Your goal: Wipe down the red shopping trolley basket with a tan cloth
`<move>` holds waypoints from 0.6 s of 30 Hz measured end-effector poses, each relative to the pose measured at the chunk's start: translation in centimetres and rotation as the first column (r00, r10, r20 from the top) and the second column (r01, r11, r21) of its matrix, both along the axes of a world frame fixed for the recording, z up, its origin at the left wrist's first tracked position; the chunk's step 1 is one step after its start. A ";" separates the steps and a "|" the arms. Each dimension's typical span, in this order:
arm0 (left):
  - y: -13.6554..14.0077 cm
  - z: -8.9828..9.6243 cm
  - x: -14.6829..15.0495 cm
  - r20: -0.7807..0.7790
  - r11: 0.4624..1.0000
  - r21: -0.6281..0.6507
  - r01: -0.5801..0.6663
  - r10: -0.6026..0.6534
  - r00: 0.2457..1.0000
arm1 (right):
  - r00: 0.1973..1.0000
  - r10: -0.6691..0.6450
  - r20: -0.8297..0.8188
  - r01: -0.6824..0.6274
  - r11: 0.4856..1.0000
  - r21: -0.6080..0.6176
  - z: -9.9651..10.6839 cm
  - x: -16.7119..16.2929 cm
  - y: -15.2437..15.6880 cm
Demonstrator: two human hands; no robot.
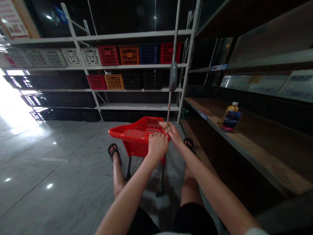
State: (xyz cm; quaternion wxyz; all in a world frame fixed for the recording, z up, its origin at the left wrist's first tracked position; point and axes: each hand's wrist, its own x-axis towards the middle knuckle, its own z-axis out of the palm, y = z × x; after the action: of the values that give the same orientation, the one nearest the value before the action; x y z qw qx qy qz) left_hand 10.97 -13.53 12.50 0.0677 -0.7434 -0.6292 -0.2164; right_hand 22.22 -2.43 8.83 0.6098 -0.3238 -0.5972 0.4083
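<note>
A red plastic shopping cart (137, 137) with a perforated basket stands between my legs. My left hand (157, 145) lies over the near rim by its right corner, fingers curled down around the edge. A thin metal pole (169, 106) with a grey oval piece (173, 76) rises from that same corner. Closed about the foot of the pole is my right hand (174, 134), with one finger stretched out to the left. Something small and tan shows between its fingers, too unclear to name. The lower end of the pole is hidden by my hands.
A brown wooden shelf (256, 140) runs along the right, holding a bottle with a white cap (235, 103). Ahead, a white metal rack (137, 106) carries coloured crates, including a blue crate (148, 54). Grey floor (61, 163) extends to the left.
</note>
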 end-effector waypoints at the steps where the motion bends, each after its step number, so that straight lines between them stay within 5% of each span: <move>1: 0.0 0.1 -1.0 0.027 0.998 0.015 0.059 -0.059 0.998 | 1.000 -0.025 0.016 0.026 0.998 -0.059 -1.4 0.4 -0.5; 4: 0.2 0.9 -5.6 0.109 0.990 0.097 0.105 -0.116 0.987 | 0.999 -0.055 0.004 0.054 0.983 -0.174 -1.2 0.9 -0.2; 8: 0.9 2.0 -12.4 0.040 0.977 0.066 -0.204 0.201 0.979 | 0.994 0.035 -0.106 -0.049 0.990 -0.134 3.8 -0.7 2.8; 11: 1.5 1.9 -14.7 -0.072 0.948 -0.022 -0.318 0.315 0.946 | 0.982 0.066 -0.176 -0.097 0.980 -0.173 5.4 -2.4 4.4; 15: 2.1 1.1 -14.6 -0.088 0.917 0.019 -0.399 0.399 0.913 | 0.972 0.121 -0.201 -0.175 0.945 -0.278 2.7 -3.4 4.1; 18: 2.3 1.0 -14.2 -0.072 0.898 0.017 -0.440 0.440 0.895 | 0.966 0.065 -0.251 -0.124 0.966 -0.229 -0.8 -2.8 1.2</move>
State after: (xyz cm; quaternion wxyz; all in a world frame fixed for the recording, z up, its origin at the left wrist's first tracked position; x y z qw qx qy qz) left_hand -3.24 -11.25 13.46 0.1383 -0.5894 -0.7779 -0.1680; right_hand 19.37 -1.26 8.06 0.6135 -0.3147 -0.4789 0.5434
